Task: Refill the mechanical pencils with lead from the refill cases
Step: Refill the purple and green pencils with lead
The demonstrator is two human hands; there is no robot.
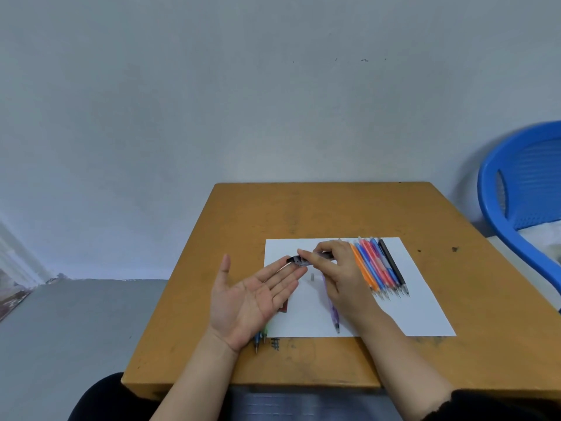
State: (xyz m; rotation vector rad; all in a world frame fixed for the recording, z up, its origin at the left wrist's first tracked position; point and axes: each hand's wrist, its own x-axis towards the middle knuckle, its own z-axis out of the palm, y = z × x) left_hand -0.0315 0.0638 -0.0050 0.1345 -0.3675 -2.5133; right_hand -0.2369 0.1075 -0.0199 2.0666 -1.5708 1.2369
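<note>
The left hand lies palm up above the worn wooden table, fingers straight and relaxed and holding nothing, probably to catch lead. The right hand pinches a small dark plastic refill case between thumb and curled fingers, its end tilted over the left fingertips. A translucent purple mechanical pencil rests on the white paper sheet beside a small white cap, apparently opened for filling. A row of coloured mechanical pencils waits to the right.
</note>
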